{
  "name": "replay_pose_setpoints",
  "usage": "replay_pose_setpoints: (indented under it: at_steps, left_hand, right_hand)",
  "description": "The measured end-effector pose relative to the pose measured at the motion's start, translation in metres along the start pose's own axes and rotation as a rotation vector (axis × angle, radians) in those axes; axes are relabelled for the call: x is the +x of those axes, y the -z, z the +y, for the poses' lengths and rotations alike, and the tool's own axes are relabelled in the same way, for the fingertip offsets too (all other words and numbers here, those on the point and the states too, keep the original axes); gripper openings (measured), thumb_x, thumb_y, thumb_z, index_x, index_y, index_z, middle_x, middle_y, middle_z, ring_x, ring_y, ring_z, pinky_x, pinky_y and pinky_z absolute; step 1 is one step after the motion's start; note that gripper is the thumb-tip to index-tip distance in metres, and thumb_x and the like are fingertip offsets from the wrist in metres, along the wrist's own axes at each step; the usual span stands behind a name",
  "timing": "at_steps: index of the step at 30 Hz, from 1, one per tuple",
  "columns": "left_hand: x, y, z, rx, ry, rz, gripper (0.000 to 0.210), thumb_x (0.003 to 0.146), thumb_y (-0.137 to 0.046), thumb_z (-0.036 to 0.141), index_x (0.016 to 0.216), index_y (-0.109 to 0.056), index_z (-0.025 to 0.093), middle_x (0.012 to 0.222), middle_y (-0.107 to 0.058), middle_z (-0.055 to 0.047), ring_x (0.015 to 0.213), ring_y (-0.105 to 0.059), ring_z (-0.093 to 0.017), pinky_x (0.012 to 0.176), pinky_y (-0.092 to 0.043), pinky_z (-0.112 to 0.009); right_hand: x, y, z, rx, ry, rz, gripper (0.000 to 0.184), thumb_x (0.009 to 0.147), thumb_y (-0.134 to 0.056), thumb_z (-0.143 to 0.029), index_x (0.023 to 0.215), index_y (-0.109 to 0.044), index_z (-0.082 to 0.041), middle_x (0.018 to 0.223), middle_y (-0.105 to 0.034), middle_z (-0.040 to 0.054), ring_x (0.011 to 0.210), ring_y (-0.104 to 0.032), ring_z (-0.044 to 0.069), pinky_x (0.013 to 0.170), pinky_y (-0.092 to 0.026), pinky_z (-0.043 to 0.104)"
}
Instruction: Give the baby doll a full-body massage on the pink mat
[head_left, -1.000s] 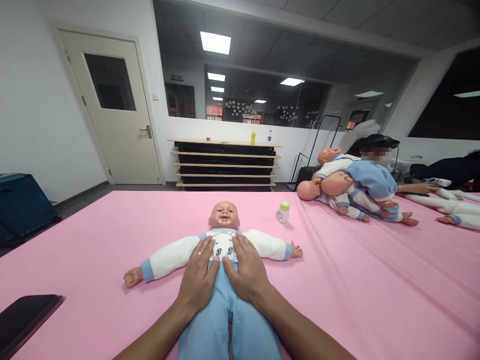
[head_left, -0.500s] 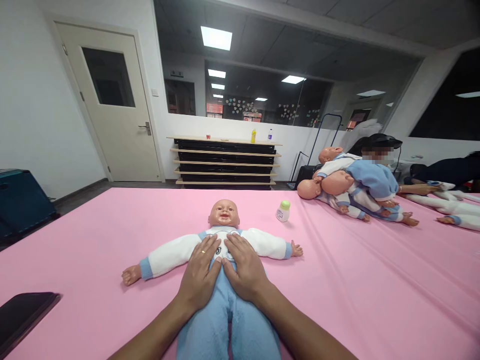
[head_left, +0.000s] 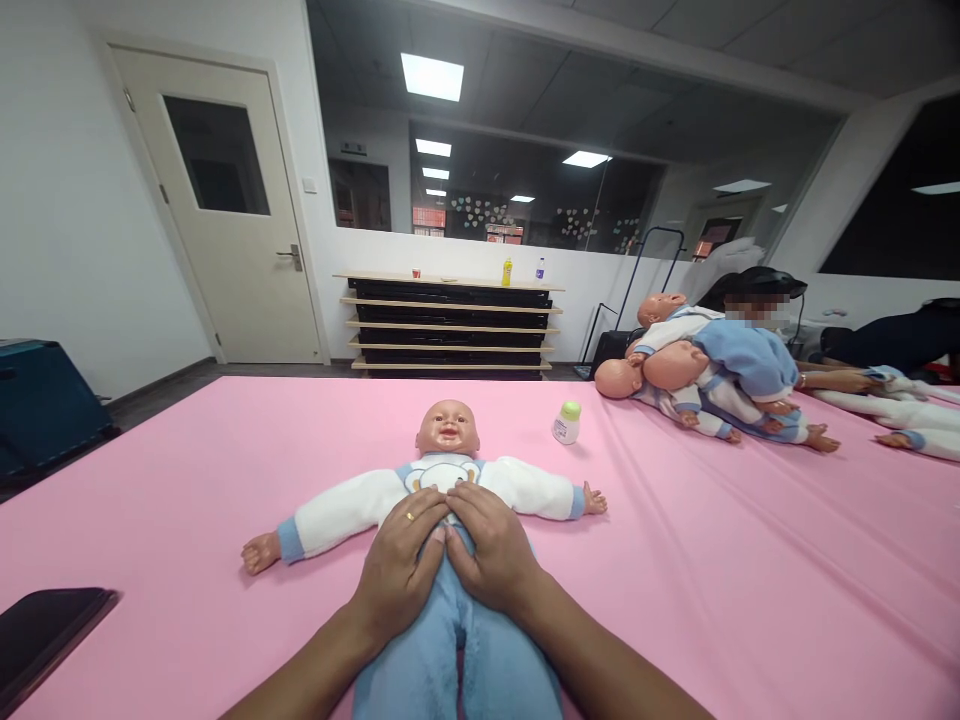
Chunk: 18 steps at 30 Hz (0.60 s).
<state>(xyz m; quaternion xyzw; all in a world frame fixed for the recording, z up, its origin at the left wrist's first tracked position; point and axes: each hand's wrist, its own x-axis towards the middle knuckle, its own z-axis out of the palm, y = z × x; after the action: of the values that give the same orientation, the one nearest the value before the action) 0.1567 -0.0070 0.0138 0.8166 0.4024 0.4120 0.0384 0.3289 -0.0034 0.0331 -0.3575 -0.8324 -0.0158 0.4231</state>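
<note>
A baby doll (head_left: pixel 448 428) lies on its back in front of me, its arms spread to both sides. It wears a white and light-blue top with an animal face on the chest, and blue trousers. My left hand (head_left: pixel 405 552), a ring on one finger, rests on the doll's belly with the fingers stretched out. Beside it my right hand (head_left: pixel 491 545) lies palm down on the belly too, fingers out, the fingertips of both hands close together. Neither hand grips anything. Part of the animal print is hidden under the fingers.
On the pink tabletop (head_left: pixel 187 470) stands a small white bottle with a green cap (head_left: pixel 567 423). A dark phone (head_left: pixel 52 630) lies at the left. Several dolls (head_left: pixel 690 365) are piled at the right, by another person (head_left: pixel 757 300). Shelves (head_left: pixel 450 318) stand behind.
Both my hands have slid a little down the doll's front, from chest to belly, with the fingers drawn slightly inward. More of the animal print shows.
</note>
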Motion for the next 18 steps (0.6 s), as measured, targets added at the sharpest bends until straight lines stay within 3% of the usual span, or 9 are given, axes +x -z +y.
replay_pose_setpoints:
  at_steps: [5,9,13,15,18]
  left_hand:
    - [0.002,-0.008,-0.009,0.001,0.177,-0.098,0.045,0.099,-0.036,0.032,0.143,-0.044,0.026,0.152,-0.042,-0.004,0.144,-0.033,-0.021,0.119,-0.027,-0.054]
    - [0.001,-0.015,-0.015,-0.016,0.278,-0.053,0.048,0.099,-0.036,0.036,0.145,-0.041,0.024,0.154,-0.038,-0.006,0.145,-0.03,-0.022,0.12,-0.025,-0.054]
    - [-0.002,-0.018,-0.018,0.013,0.351,0.013,0.05,0.098,-0.038,0.036,0.145,-0.041,0.02,0.154,-0.038,-0.008,0.145,-0.029,-0.023,0.12,-0.028,-0.053]
    - [-0.004,-0.014,-0.015,0.052,0.272,0.082,0.051,0.097,-0.04,0.031,0.146,-0.038,0.018,0.153,-0.038,-0.01,0.146,-0.028,-0.025,0.119,-0.029,-0.055]
    - [-0.006,-0.007,-0.009,0.063,-0.026,0.14,0.048,0.094,-0.044,0.021,0.141,-0.045,0.02,0.145,-0.049,-0.01,0.142,-0.036,-0.025,0.116,-0.034,-0.053]
  right_hand:
    - [0.001,-0.004,0.006,-0.031,-0.157,-0.145,0.051,0.09,-0.051,-0.026,0.139,-0.049,-0.015,0.145,-0.047,0.0138,0.137,-0.042,0.027,0.115,-0.035,0.053]
    - [0.0,-0.006,0.008,-0.066,-0.278,-0.2,0.054,0.092,-0.05,-0.033,0.142,-0.046,-0.015,0.15,-0.04,0.0139,0.141,-0.036,0.029,0.116,-0.031,0.055]
    - [-0.004,-0.011,0.008,-0.13,-0.356,-0.143,0.062,0.092,-0.05,-0.04,0.143,-0.043,-0.007,0.148,-0.042,0.0194,0.139,-0.039,0.034,0.113,-0.036,0.057]
    - [-0.005,-0.011,0.006,-0.179,-0.331,-0.051,0.061,0.091,-0.051,-0.038,0.141,-0.045,-0.004,0.143,-0.047,0.0219,0.136,-0.043,0.035,0.111,-0.039,0.057]
    - [-0.006,-0.007,0.001,-0.184,-0.139,0.09,0.043,0.088,-0.052,-0.028,0.125,-0.059,-0.007,0.13,-0.059,0.0196,0.127,-0.052,0.032,0.11,-0.042,0.053]
